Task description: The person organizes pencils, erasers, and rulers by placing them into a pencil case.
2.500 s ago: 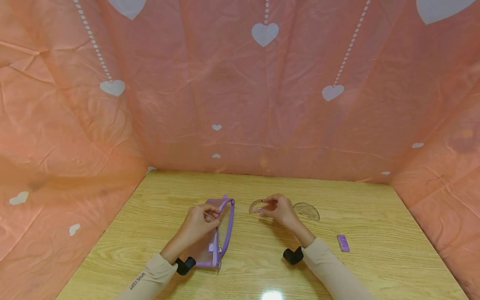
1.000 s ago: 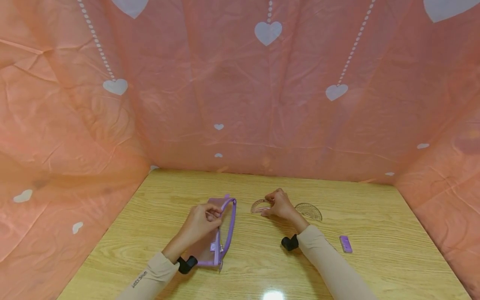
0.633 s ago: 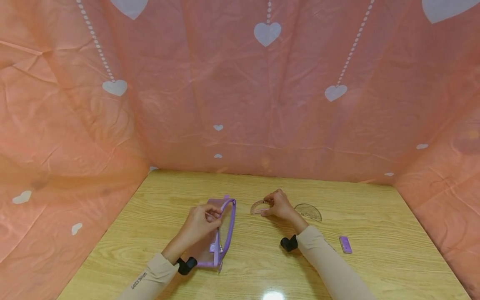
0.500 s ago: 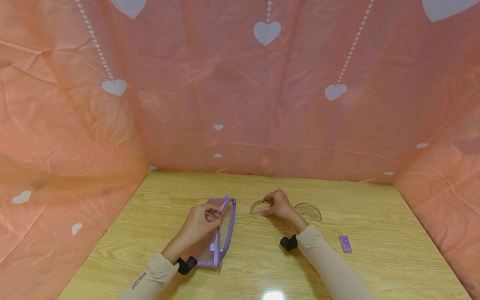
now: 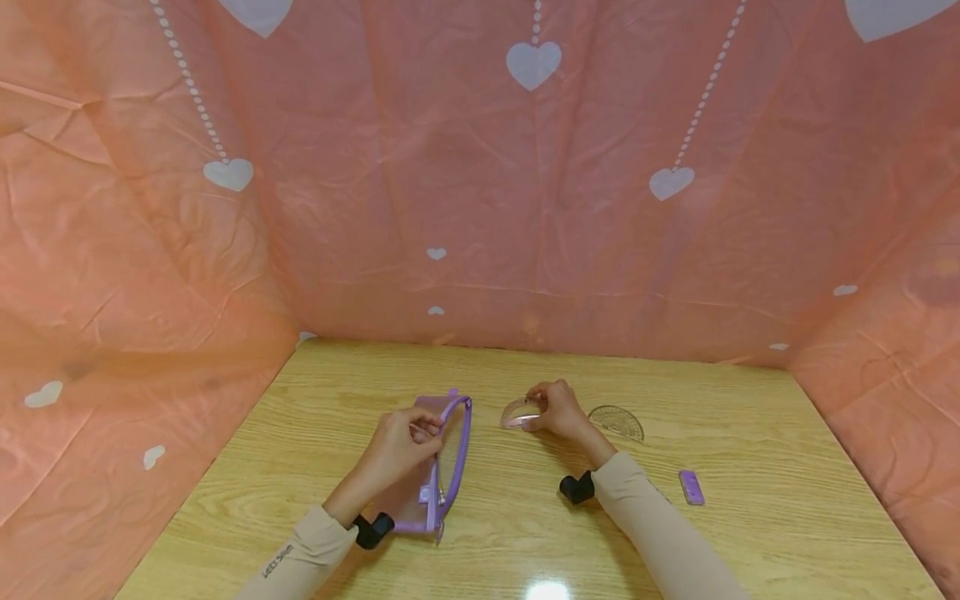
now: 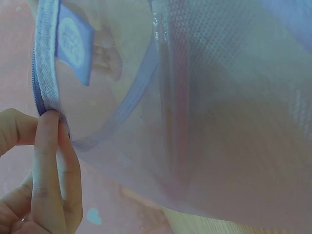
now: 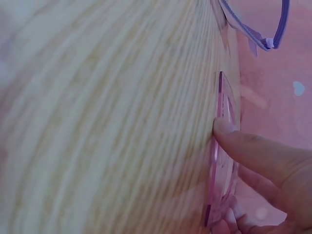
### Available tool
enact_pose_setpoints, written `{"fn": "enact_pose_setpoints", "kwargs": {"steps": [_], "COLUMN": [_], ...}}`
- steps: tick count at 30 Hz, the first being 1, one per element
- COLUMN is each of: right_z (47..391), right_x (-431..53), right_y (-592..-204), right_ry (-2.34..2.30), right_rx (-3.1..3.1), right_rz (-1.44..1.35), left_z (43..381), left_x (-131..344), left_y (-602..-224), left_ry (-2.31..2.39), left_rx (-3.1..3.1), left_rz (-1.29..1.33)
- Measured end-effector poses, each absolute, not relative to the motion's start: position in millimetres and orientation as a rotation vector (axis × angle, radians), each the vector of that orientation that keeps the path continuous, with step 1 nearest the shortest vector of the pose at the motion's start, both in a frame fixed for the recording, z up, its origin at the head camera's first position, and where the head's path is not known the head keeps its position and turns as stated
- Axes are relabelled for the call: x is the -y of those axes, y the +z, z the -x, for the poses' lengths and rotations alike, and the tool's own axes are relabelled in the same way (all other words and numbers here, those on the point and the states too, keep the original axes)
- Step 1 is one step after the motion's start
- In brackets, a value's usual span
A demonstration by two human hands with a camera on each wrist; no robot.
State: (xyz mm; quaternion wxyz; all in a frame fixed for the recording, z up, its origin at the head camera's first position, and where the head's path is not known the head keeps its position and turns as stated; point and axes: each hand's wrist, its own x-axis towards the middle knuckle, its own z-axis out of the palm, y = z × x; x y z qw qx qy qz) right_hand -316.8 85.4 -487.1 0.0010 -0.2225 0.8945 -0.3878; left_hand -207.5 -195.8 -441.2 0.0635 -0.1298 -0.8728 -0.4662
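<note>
My left hand (image 5: 405, 442) pinches the zippered rim of a see-through purple pencil pouch (image 5: 462, 454), whose mouth gapes to the right. In the left wrist view, thumb and fingertips grip the zipper edge (image 6: 47, 73) below a small purple tag (image 6: 75, 44). My right hand (image 5: 562, 412) has thumb and fingers on opposite edges of a clear pinkish protractor (image 5: 512, 413), close over the table. Seen from the right wrist, the thumb presses on the protractor's (image 7: 222, 165) near edge while the other fingers are partly hidden behind it.
A second, darker clear protractor (image 5: 617, 422) lies right of the right hand. Further right and nearer is a small purple block (image 5: 692, 487). The wooden table (image 5: 757, 450) ends at pink-orange heart-print cloth (image 5: 480, 200) behind and at both sides.
The right hand has shifted slightly and its thumb and fingers have settled on the pinkish protractor, which catches a brighter glint now. The left hand keeps its hold on the pouch rim.
</note>
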Motion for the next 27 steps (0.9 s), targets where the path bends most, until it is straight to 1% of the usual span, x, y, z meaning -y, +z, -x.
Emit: {"fn": "enact_pose_setpoints", "kwargs": {"steps": [9, 17, 27], "right_z": [314.9, 317.5, 321.8], "right_x": [-85.2, -90.9, -100.7], "right_y": [-487.8, -485.9, -483.6], "right_ry": [-1.362, -1.48, -1.538], "right_rx": [-2.707, -2.548, -2.393], "right_rz": [0.73, 0.66, 0.713], "left_z": [206.4, 207.4, 207.9], "left_x": [196.2, 195.9, 195.8], "left_y": [-442.1, -443.0, -443.6], "left_ry": [-1.401, -1.369, -1.348], "left_rx": [2.637, 2.637, 2.64], "left_rz": [0.385, 0.371, 0.386]}}
